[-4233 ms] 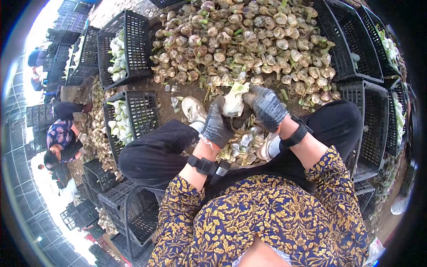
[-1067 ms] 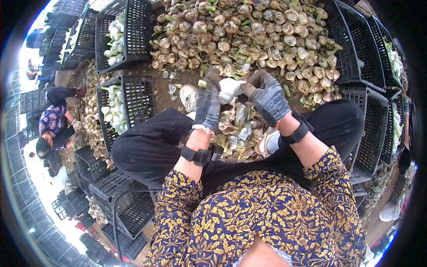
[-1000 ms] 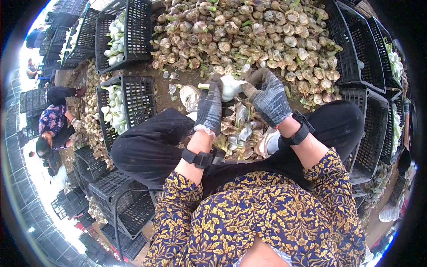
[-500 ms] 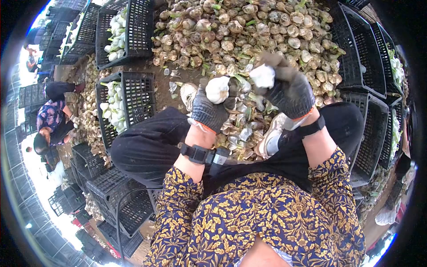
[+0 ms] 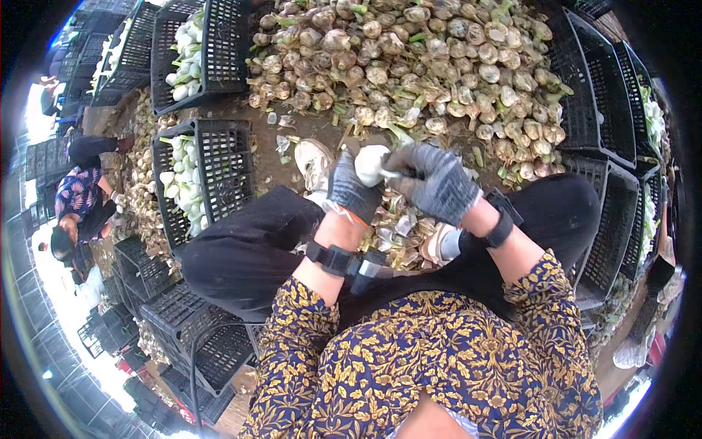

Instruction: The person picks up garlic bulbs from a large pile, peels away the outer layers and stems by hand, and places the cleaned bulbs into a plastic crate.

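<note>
A white garlic bulb (image 5: 371,165) sits in my left hand (image 5: 349,183), whose grey-gloved fingers are wrapped round its side. My right hand (image 5: 437,181), gloved too, meets the bulb from the right with its fingers pinched together. A thin pale strip shows between those fingertips and the bulb, perhaps its skin; the exact grip is partly hidden. Below the hands, loose garlic skins (image 5: 398,225) lie on the ground between my shoes. A green-white stalk (image 5: 399,133) lies just beyond the bulb.
A big heap of unpeeled garlic (image 5: 439,66) spreads ahead. Black crates of white bulbs stand at the left, one close by (image 5: 227,168). More black crates (image 5: 610,219) line the right. Another person (image 5: 82,192) sits at far left among garlic and crates.
My right hand has come left and down to the bulb in my left hand. The white piece it carried half a second ago no longer shows in it.
</note>
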